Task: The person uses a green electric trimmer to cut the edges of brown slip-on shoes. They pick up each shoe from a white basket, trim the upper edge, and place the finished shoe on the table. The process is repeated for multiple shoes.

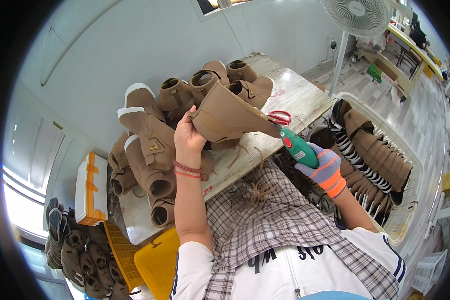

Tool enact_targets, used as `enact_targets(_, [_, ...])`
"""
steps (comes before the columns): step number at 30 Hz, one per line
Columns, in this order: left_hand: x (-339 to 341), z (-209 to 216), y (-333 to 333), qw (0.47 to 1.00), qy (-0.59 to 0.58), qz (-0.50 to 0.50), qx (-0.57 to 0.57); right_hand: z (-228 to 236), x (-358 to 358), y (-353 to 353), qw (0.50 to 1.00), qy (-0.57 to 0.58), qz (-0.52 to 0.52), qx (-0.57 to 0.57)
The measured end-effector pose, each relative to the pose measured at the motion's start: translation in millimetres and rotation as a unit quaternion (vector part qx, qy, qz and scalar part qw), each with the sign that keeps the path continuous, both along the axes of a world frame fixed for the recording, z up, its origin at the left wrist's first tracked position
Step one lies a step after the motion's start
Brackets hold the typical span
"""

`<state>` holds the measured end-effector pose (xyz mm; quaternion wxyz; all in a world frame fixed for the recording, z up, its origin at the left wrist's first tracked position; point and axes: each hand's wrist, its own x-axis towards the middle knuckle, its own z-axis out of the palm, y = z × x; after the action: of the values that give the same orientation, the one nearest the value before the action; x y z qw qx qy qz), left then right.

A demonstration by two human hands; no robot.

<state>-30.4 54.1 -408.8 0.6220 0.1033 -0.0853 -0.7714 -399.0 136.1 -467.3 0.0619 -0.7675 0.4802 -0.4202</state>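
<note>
My bare left hand (190, 134) grips a brown shoe upper (225, 114) by its left end, holding it up over the worktable (302, 95). In my right hand (326, 169), covered by a grey and orange glove, is a green handheld power cutter (300, 148) with a red button. Its tip meets the narrow right end of the upper; whether it bites into the edge is too small to tell. Red-handled scissors (280, 117) lie on the table just behind that tip. Brown shoes with pale soles (155, 137) are heaped behind and left of my left hand.
Thin brown trimmings (259, 192) lie on my checked apron. A cream basket (412, 155) packed with brown uppers stands at the right. Left of the table are a yellow crate (157, 262), a white box with orange tape (91, 187) and more shoes. A fan (356, 14) stands behind.
</note>
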Motion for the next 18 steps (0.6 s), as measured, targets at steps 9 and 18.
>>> enact_targets(9, [-28.9,18.9,4.4,0.999,-0.023,0.002,0.039,4.7,2.6,-2.6,0.999,-0.023,0.002,-0.026])
enact_targets(18, [-58.8,31.1,21.2,0.994,-0.076,0.048,-0.056,17.4,14.3,-5.9,0.996,-0.077,0.028,-0.033])
